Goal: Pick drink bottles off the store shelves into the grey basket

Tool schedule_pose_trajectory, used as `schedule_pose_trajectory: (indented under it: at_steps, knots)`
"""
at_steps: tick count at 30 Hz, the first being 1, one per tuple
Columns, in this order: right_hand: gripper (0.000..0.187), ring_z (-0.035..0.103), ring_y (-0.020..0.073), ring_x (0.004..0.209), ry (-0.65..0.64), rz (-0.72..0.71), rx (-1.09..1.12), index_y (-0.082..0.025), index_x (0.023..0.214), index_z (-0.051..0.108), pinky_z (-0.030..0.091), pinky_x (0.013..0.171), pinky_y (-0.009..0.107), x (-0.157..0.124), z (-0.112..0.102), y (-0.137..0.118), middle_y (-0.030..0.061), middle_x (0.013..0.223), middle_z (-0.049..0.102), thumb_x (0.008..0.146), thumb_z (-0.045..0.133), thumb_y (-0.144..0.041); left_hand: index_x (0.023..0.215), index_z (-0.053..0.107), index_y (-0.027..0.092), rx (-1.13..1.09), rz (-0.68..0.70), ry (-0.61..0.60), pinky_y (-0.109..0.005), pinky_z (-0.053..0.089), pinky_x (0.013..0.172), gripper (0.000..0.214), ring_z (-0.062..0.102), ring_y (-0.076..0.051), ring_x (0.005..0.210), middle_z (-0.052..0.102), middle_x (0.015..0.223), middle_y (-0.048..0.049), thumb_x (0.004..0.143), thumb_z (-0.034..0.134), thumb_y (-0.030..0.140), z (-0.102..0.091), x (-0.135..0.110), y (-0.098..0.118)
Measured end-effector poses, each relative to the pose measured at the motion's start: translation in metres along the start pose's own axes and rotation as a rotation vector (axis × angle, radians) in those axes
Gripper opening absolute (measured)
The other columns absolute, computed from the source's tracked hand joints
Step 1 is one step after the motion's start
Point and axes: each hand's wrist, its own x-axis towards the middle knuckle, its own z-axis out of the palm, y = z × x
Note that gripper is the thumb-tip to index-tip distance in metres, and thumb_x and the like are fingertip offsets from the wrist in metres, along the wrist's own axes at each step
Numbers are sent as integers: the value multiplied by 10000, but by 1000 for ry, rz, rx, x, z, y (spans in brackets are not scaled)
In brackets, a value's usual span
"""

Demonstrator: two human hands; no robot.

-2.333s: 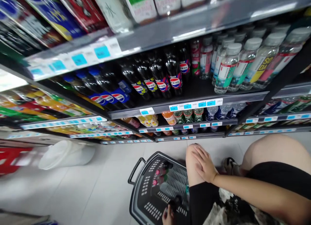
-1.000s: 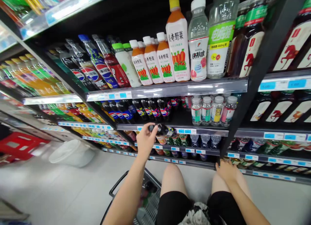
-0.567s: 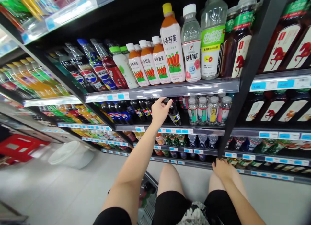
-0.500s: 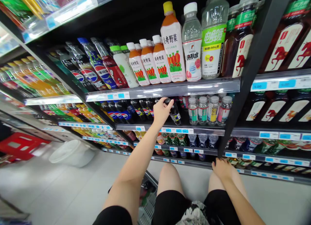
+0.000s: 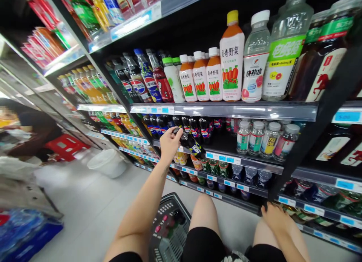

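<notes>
My left hand [image 5: 169, 144] is raised in front of the drinks shelf and closed round the neck of a dark cola bottle [image 5: 190, 142], which lies tilted with its base pointing right and down. The bottle hangs just before the shelf [image 5: 243, 163] that carries a row of like cola bottles [image 5: 198, 127]. My right hand [image 5: 275, 218] rests on my right knee, fingers curled over it and holding nothing. A dark shopping basket [image 5: 166, 248] with several bottles inside stands on the floor by my left leg.
Tall carrot-juice and water bottles [image 5: 232, 56] line the shelf above. Small clear bottles [image 5: 264, 138] stand right of the colas. A white bucket [image 5: 106, 163] and a red stool [image 5: 66, 145] sit on the floor at left, beside a crouching person [image 5: 26, 135].
My left hand brought the cola bottle up from the basket to the cola shelf, then drew it back out and left. The view swung left, showing the person and more aisle.
</notes>
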Motion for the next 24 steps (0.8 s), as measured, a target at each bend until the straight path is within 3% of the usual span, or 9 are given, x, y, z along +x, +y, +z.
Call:
schedule_pose_trajectory:
  at_steps: [4,7,9,11,15,24]
  knots:
    - [381,683,310,1023,42,-75,88,-173,1014,740,492,882,429,1,4,-5,154,1028,747,963,395,-327,938,710,186,230,96,110,-218,379,588,349,473,-97,498,478,510,65,832,632,510,-32,15,-32]
    - [438,641,299,1141,161,-158,249,-185,1075,736,464,1015,407,-7,14,-5,134,1175,724,950,362,-374,964,706,187,331,113,248,-228,380,638,337,504,-109,542,505,541,57,850,617,492,-44,31,-57]
    - [513,605,347,1214,195,-83,344,-180,1165,706,438,1079,466,-15,26,0,149,1265,686,909,371,-472,989,703,182,362,90,331,-233,385,658,349,529,-124,576,523,563,45,866,600,492,-47,46,-73]
    - [647,619,385,1200,126,64,491,-202,1299,618,462,1059,522,-24,41,7,163,1322,651,865,379,-618,1017,698,174,374,72,378,-238,401,686,374,557,-138,618,553,597,29,880,578,500,-49,62,-88]
    - [701,650,386,1166,-91,221,813,-332,1282,542,491,1044,533,-33,62,18,123,1270,688,783,416,-808,1084,686,161,397,39,365,-249,432,743,422,604,-159,676,604,655,1,905,533,510,-45,97,-109]
    - [630,639,405,1175,-102,256,847,-341,1179,606,451,1084,535,-26,54,11,122,1235,706,760,477,-793,1159,680,157,594,-35,180,-317,472,809,425,679,-259,849,703,803,-85,932,540,487,-20,144,-110]
